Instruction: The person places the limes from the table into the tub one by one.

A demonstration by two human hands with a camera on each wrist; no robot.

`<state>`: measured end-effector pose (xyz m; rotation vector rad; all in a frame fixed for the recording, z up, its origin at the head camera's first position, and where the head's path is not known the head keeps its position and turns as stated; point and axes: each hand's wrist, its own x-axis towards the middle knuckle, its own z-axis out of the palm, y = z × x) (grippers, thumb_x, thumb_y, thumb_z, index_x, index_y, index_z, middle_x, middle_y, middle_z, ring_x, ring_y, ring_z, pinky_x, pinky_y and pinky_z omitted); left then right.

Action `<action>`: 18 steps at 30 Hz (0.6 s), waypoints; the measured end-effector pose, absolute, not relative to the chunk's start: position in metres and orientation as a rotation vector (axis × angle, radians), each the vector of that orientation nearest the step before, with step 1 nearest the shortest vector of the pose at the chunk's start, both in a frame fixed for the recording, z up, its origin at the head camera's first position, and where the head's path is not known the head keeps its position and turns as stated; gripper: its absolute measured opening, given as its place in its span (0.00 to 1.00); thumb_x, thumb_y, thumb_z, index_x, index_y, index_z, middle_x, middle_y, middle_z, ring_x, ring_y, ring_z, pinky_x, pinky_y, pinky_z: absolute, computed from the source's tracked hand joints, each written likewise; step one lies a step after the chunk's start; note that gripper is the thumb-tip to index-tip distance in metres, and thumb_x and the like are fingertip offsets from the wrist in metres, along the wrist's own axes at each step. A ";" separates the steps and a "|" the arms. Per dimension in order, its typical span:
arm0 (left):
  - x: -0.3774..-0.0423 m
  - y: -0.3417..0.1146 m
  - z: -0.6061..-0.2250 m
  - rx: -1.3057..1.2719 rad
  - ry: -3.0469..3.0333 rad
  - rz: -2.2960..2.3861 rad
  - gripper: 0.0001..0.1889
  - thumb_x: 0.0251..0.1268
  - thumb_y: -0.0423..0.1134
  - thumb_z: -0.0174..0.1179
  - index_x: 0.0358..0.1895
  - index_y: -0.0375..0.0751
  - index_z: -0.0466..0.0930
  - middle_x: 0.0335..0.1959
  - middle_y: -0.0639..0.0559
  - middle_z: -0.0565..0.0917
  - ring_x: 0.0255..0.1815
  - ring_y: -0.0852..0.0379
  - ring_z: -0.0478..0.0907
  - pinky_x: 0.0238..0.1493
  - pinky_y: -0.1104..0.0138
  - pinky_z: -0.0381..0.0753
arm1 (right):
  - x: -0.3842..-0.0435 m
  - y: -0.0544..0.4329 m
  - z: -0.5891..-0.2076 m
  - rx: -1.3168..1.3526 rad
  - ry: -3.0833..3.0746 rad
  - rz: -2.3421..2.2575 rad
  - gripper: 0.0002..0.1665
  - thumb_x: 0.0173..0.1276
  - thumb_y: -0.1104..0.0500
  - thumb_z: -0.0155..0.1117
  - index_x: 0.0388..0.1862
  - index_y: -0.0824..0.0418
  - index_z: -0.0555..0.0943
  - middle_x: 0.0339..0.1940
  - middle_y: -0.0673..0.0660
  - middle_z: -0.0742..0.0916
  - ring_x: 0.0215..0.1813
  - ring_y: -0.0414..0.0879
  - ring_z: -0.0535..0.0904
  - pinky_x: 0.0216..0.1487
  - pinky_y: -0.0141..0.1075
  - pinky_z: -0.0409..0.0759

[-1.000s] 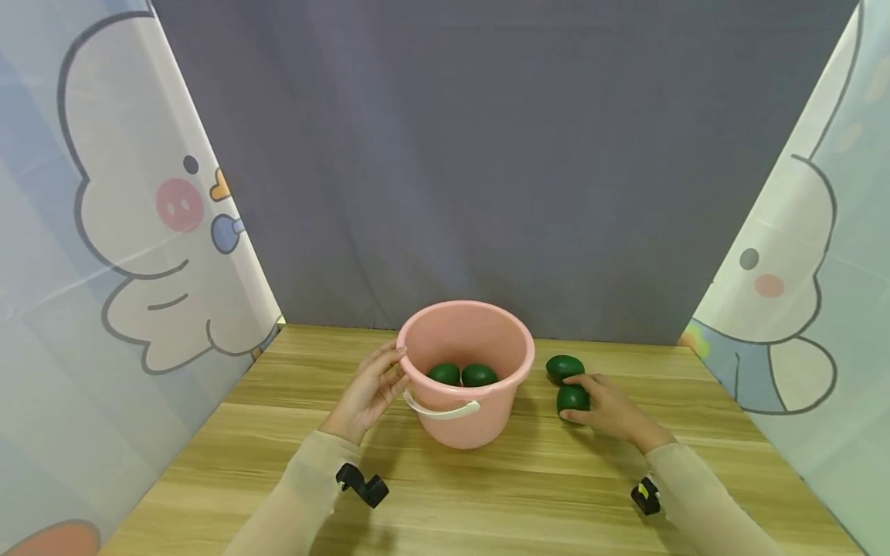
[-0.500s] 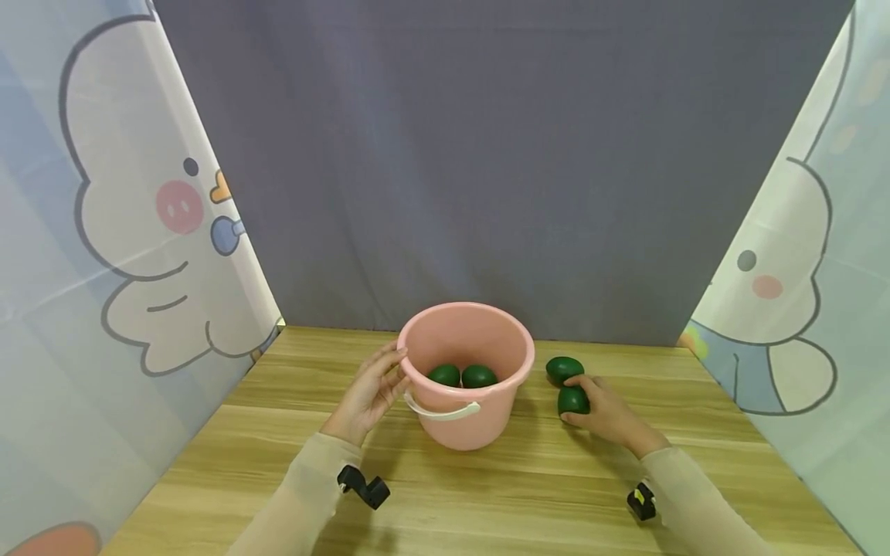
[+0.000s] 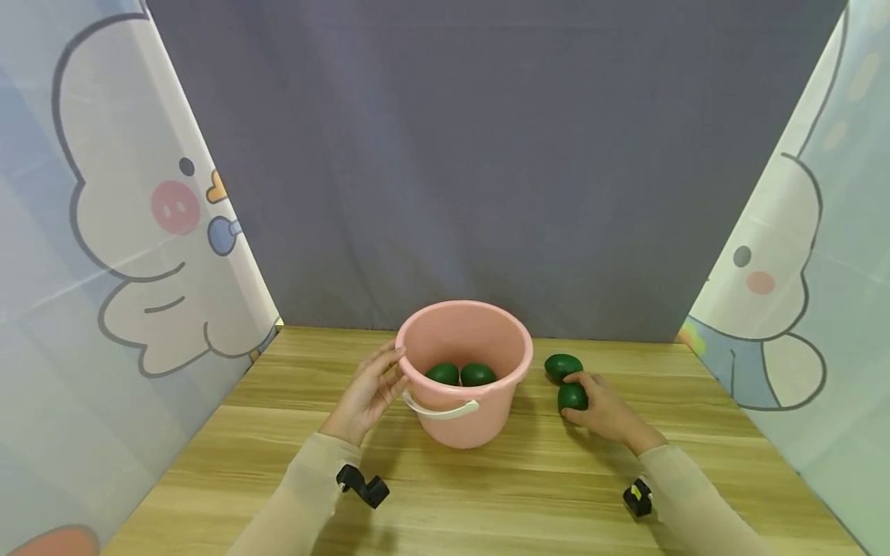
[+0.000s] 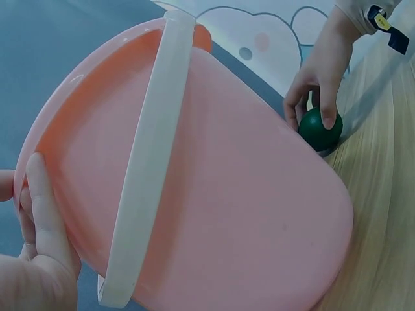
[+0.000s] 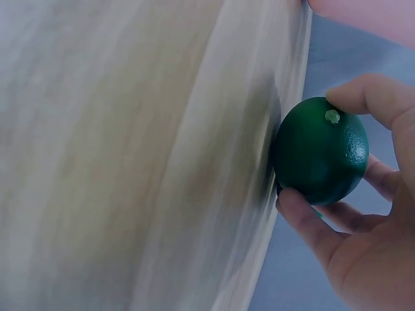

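A pink bucket (image 3: 464,421) with a white handle (image 3: 445,411) stands upright on the wooden table. Two dark green avocados, one on the left (image 3: 443,374) and one on the right (image 3: 477,375), lie inside it. My left hand (image 3: 368,392) holds the bucket's rim on the left, its fingers at the rim in the left wrist view. To the right of the bucket, my right hand (image 3: 606,411) grips an avocado (image 5: 321,152) between thumb and fingers, close against the tabletop; its stem nub shows in the right wrist view. Another avocado (image 3: 563,367) lies just behind that one.
The wooden table (image 3: 445,502) ends at a dark grey curtain (image 3: 452,170) behind the bucket. Cartoon-printed cloths hang at the left (image 3: 139,316) and right (image 3: 782,309). Each sleeve carries a small black wrist camera, left (image 3: 363,486) and right (image 3: 637,498).
My right hand's fingers have closed a little more around the nearer avocado, which stays at about the same spot. The left hand and bucket keep their places; the head view shifts slightly.
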<state>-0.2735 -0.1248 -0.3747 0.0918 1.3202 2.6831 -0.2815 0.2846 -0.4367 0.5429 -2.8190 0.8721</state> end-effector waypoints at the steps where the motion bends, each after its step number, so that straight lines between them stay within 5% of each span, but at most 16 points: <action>1: -0.273 -0.125 -0.374 0.092 1.317 2.684 0.19 0.74 0.32 0.56 0.65 0.37 0.68 0.48 0.46 0.73 0.34 0.61 0.77 0.31 0.79 0.85 | -0.282 0.285 -0.436 0.540 -2.821 0.877 0.32 0.64 0.57 0.74 0.61 0.67 0.72 0.57 0.76 0.75 0.52 0.67 0.77 0.48 0.61 0.83; 9: -0.273 -0.125 -0.374 0.070 1.315 2.692 0.15 0.74 0.32 0.55 0.60 0.38 0.70 0.45 0.46 0.74 0.34 0.61 0.77 0.30 0.79 0.84 | -0.282 0.287 -0.431 0.517 -2.821 0.911 0.32 0.64 0.58 0.73 0.62 0.66 0.72 0.55 0.75 0.75 0.49 0.64 0.78 0.45 0.58 0.84; 18: -0.274 -0.125 -0.375 0.098 1.329 2.676 0.21 0.74 0.33 0.56 0.66 0.36 0.66 0.49 0.46 0.72 0.35 0.61 0.77 0.32 0.79 0.85 | -0.280 0.293 -0.430 0.517 -2.827 0.915 0.33 0.64 0.57 0.73 0.63 0.67 0.71 0.54 0.74 0.75 0.49 0.64 0.78 0.45 0.57 0.85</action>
